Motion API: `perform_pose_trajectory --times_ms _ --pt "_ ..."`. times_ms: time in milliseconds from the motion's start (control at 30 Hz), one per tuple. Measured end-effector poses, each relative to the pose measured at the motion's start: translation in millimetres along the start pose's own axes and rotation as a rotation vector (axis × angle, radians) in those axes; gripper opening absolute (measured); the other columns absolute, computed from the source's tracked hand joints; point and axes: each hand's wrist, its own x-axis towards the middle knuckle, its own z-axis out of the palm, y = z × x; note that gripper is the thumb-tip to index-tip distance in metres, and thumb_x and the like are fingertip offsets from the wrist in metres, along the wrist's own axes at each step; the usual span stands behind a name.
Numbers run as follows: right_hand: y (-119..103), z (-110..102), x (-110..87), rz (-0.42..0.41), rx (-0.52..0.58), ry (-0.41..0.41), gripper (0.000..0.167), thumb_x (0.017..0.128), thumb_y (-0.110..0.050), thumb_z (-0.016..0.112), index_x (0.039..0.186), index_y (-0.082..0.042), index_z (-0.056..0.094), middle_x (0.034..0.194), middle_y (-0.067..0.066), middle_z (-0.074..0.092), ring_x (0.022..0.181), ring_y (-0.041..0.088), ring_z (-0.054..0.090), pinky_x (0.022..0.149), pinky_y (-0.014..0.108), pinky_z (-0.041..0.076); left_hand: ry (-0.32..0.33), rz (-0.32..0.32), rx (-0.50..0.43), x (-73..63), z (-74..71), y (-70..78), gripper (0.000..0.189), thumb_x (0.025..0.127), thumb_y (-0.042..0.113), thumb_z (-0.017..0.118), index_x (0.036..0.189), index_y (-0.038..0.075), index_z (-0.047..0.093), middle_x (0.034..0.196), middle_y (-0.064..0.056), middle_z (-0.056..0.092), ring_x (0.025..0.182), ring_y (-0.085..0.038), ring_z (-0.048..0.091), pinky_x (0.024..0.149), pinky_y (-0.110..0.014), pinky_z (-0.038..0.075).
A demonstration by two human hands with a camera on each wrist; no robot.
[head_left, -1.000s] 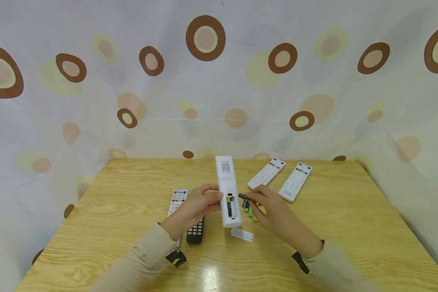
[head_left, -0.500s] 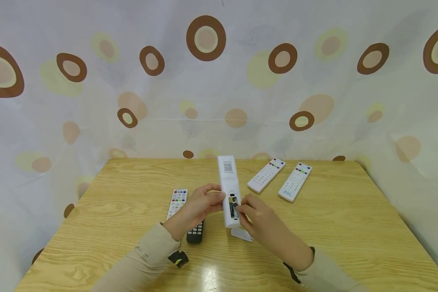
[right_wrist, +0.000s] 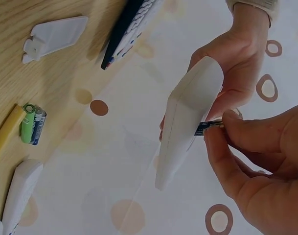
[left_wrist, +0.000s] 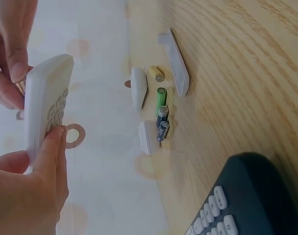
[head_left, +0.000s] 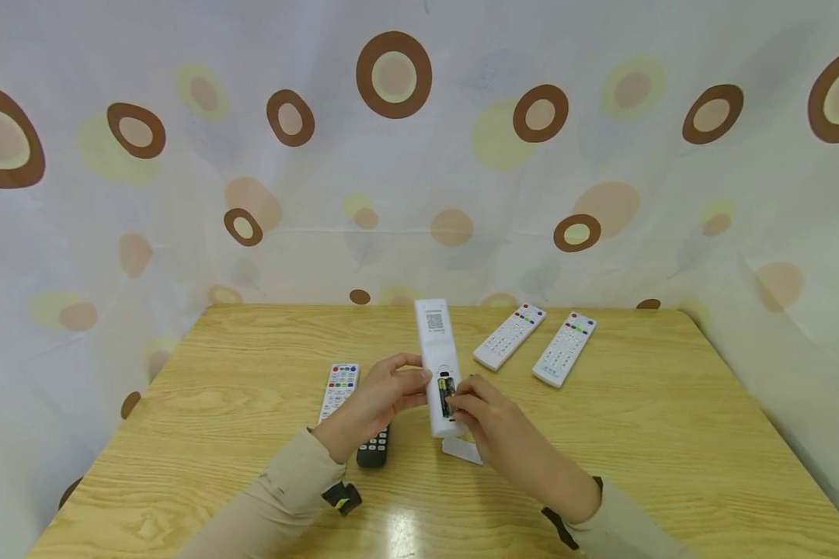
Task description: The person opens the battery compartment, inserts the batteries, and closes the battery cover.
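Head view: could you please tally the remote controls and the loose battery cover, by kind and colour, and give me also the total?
White remote control, held up: 1
White remote controls on the table: 3
Black remote control: 1
White battery cover: 1
Total: 6

The left sleeve (head_left: 262,501), at bottom left of centre, and the right sleeve (head_left: 629,536), at bottom right, are plain beige. A black fitting (head_left: 348,495) with a yellow mark (head_left: 340,503) sits at the left cuff (head_left: 306,467), a black strap (head_left: 561,529) at the right cuff (head_left: 597,528).
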Motion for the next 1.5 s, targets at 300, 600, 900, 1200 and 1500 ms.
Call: perform_pose_trajectory --times_ms 300,600,900,1200,1500 --pt "10.2 -1.4 -0.7 0.323 0.131 0.006 0.039 0.074 -0.004 0.080 0.108 0.003 0.062 0.100 0.009 0.059 0.085 0.018 0.059 0.072 0.031 0.056 -0.026 0.009 -0.037 -0.5 0.0 0.9 0.033 0.097 0.001 0.053 0.128 -0.008 0.046 0.109 -0.018 0.064 0.094 -0.019 0.065 0.089 -0.035 0.054" --pt "23.3 -7.1 2.0 0.735 0.517 -0.065 0.045 0.077 -0.011 0.081 0.113 0.011 0.063 0.095 0.013 0.069 0.079 0.019 0.065 0.067 0.025 0.056 -0.047 0.001 -0.091 -1.4 -0.7 3.1 0.035 0.097 0.001 0.053 0.130 -0.008 0.044 0.112 -0.018 0.062 0.096 -0.020 0.064 0.091 -0.035 0.053" --pt "30.8 -9.4 2.9 0.968 0.772 -0.101 0.049 0.078 -0.015 0.080 0.118 0.006 0.060 0.105 0.009 0.067 0.089 0.017 0.063 0.079 0.035 0.052 -0.030 0.002 -0.104 -2.6 2.9 7.1 0.033 0.096 0.001 0.053 0.127 -0.007 0.045 0.111 -0.018 0.061 0.093 -0.019 0.065 0.087 -0.032 0.055" --pt "32.6 -6.8 3.8 0.994 0.873 -0.076 0.042 0.081 -0.009 0.072 0.115 0.010 0.056 0.095 0.008 0.065 0.080 0.015 0.061 0.077 0.035 0.052 -0.021 0.006 -0.091 -3.7 7.7 8.2 0.032 0.095 0.000 0.055 0.125 -0.007 0.047 0.105 -0.013 0.065 0.089 -0.017 0.065 0.084 -0.031 0.055" --pt "31.5 -4.9 4.3 0.996 0.813 -0.110 0.043 0.082 -0.011 0.074 0.114 0.009 0.054 0.097 0.009 0.062 0.083 0.016 0.059 0.079 0.035 0.050 -0.011 -0.008 -0.090 -4.3 8.1 7.1 0.027 0.096 0.000 0.053 0.122 -0.006 0.048 0.111 -0.019 0.061 0.090 -0.017 0.065 0.082 -0.030 0.056"
